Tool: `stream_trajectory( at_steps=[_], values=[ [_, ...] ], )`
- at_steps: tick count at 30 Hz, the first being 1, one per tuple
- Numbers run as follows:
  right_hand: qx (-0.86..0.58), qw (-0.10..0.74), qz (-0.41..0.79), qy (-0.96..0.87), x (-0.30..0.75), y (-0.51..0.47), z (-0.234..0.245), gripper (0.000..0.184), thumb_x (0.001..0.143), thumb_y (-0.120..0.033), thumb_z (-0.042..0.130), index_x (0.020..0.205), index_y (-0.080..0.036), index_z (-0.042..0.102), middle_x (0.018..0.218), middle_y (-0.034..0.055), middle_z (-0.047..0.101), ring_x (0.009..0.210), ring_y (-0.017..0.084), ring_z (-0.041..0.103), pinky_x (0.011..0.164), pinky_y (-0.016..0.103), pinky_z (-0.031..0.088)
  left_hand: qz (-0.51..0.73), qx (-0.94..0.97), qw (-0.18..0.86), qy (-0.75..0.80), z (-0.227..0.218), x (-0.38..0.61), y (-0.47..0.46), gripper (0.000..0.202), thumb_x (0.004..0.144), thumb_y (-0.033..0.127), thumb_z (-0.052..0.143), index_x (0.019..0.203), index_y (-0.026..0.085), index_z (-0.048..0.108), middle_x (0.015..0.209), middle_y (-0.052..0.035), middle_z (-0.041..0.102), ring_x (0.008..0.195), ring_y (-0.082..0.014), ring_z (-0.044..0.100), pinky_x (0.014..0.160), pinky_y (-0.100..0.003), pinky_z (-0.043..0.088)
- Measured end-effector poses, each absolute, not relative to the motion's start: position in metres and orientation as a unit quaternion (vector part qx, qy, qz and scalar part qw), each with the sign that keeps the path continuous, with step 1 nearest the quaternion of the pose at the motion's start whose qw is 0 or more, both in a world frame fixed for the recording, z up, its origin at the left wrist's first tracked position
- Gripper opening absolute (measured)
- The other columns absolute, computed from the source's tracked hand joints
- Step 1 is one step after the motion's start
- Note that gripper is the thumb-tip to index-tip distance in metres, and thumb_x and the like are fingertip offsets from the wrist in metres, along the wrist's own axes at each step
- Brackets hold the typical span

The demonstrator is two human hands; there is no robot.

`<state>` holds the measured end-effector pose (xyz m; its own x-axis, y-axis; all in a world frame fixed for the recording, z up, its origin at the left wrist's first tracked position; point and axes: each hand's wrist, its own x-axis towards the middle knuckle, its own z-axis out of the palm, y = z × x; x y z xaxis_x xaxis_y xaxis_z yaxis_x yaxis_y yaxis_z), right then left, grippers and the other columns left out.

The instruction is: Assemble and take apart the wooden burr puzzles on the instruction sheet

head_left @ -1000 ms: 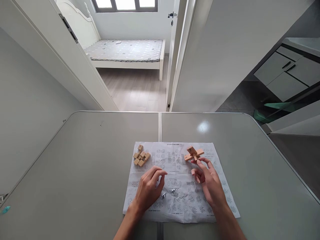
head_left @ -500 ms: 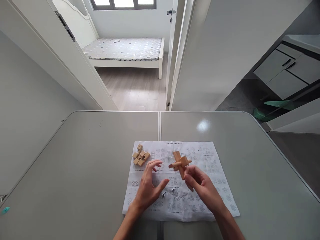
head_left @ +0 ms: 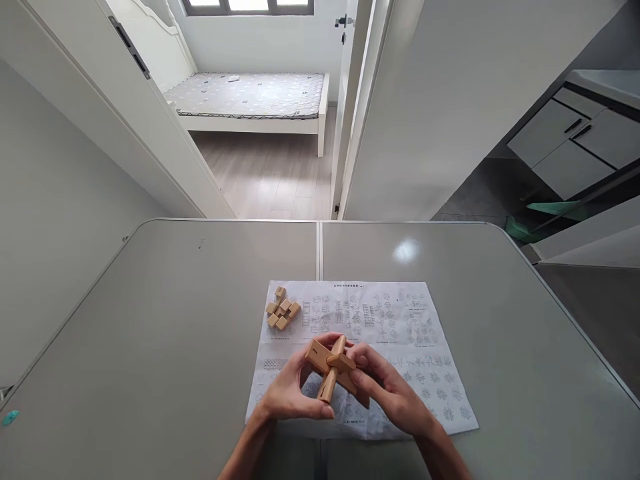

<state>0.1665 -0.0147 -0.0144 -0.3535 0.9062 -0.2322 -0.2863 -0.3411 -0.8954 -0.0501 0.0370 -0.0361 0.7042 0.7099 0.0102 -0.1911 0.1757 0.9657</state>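
Observation:
A wooden burr puzzle of interlocking crossed pieces is held up over the printed paper sheet. My left hand is closed round it from the left, its thumb at the near end of a rounded bar and its fingers behind the far end. On the other side, my right hand pinches the puzzle's right part between thumb and fingers. Part of the puzzle is hidden by the right fingers. On the sheet's upper left sits a second wooden block puzzle, touched by neither hand.
Under the sheet is a grey table with a seam down its middle and a raised rim. A small teal object lies at the far left. Beyond the table are a doorway and a bed.
The wooden puzzle has come down and left, turned, and now sits between both hands. My left hand, open and apart from it before, has closed on it. The right hand keeps its hold.

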Motion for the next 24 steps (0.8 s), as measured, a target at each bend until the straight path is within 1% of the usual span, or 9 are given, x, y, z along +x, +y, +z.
stream_trajectory(
  at_steps=[2, 3, 6, 8, 11, 14, 20, 24],
  values=[
    [-0.451, 0.432, 0.681, -0.384, 0.164, -0.013, -0.016, 0.034, 0.097, -0.059, 0.063, 0.105, -0.026, 0.061, 0.083, -0.0012, 0.057, 0.058, 0.011, 0.044, 0.056, 0.026, 0.04, 0.309, 0.604, 0.679, 0.278, -0.029, -0.047, 0.037, 0.092, 0.071, 0.052, 0.09, 0.15, 0.029, 0.047, 0.147, -0.0156, 0.058, 0.135, -0.039, 0.056, 0.115, -0.06, 0.044],
    [-0.479, 0.439, 0.658, -0.382, 0.164, -0.012, -0.017, 0.036, 0.096, -0.06, 0.063, 0.106, -0.026, 0.063, 0.081, -0.0012, 0.057, 0.058, 0.012, 0.044, 0.055, 0.025, 0.04, 0.308, 0.63, 0.645, 0.305, -0.026, -0.045, 0.037, 0.09, 0.071, 0.044, 0.091, 0.148, 0.03, 0.048, 0.147, -0.0141, 0.058, 0.134, -0.0371, 0.056, 0.114, -0.059, 0.045],
    [-0.544, 0.437, 0.597, -0.397, 0.164, -0.011, -0.025, 0.04, 0.093, -0.063, 0.065, 0.103, -0.024, 0.069, 0.079, 0.0002, 0.06, 0.06, 0.014, 0.048, 0.054, 0.025, 0.042, 0.308, 0.701, 0.53, 0.363, -0.024, -0.039, 0.036, 0.088, 0.065, 0.021, 0.09, 0.143, 0.029, 0.049, 0.145, -0.0122, 0.058, 0.134, -0.035, 0.054, 0.114, -0.056, 0.046],
    [-0.571, 0.427, 0.569, -0.409, 0.165, -0.01, -0.029, 0.042, 0.091, -0.064, 0.067, 0.1, -0.023, 0.071, 0.081, 0.0024, 0.064, 0.063, 0.016, 0.054, 0.055, 0.025, 0.044, 0.307, 0.735, 0.472, 0.379, -0.026, -0.036, 0.036, 0.09, 0.063, 0.016, 0.09, 0.142, 0.028, 0.049, 0.141, -0.0121, 0.058, 0.134, -0.0347, 0.053, 0.112, -0.054, 0.048],
    [-0.583, 0.417, 0.547, -0.432, 0.168, -0.01, -0.033, 0.041, 0.092, -0.061, 0.068, 0.102, -0.022, 0.072, 0.084, 0.0041, 0.068, 0.07, 0.018, 0.059, 0.06, 0.026, 0.047, 0.294, 0.763, 0.428, 0.385, -0.031, -0.035, 0.036, 0.091, 0.064, 0.017, 0.09, 0.143, 0.028, 0.047, 0.138, -0.0116, 0.059, 0.131, -0.0333, 0.055, 0.11, -0.052, 0.05],
    [-0.58, 0.412, 0.544, -0.445, 0.169, -0.01, -0.035, 0.039, 0.093, -0.059, 0.068, 0.105, -0.022, 0.071, 0.083, 0.0038, 0.068, 0.071, 0.018, 0.06, 0.062, 0.027, 0.049, 0.279, 0.776, 0.416, 0.383, -0.035, -0.036, 0.037, 0.092, 0.067, 0.021, 0.091, 0.145, 0.029, 0.045, 0.14, -0.0119, 0.058, 0.131, -0.0332, 0.054, 0.11, -0.051, 0.05],
    [-0.575, 0.417, 0.566, -0.418, 0.168, -0.009, -0.041, 0.04, 0.093, -0.059, 0.069, 0.102, -0.02, 0.069, 0.084, 0.0028, 0.068, 0.06, 0.013, 0.054, 0.054, 0.025, 0.046, 0.27, 0.786, 0.404, 0.382, -0.037, -0.037, 0.04, 0.092, 0.066, 0.025, 0.093, 0.146, 0.029, 0.046, 0.139, -0.012, 0.059, 0.132, -0.0345, 0.053, 0.109, -0.052, 0.05],
    [-0.56, 0.434, 0.597, -0.377, 0.166, -0.007, -0.042, 0.042, 0.09, -0.061, 0.072, 0.099, -0.02, 0.067, 0.081, 0.001, 0.067, 0.055, 0.012, 0.054, 0.053, 0.026, 0.05, 0.279, 0.788, 0.396, 0.38, -0.037, -0.036, 0.041, 0.092, 0.065, 0.028, 0.095, 0.144, 0.029, 0.048, 0.137, -0.0116, 0.061, 0.131, -0.0351, 0.054, 0.108, -0.052, 0.051]
  ],
)
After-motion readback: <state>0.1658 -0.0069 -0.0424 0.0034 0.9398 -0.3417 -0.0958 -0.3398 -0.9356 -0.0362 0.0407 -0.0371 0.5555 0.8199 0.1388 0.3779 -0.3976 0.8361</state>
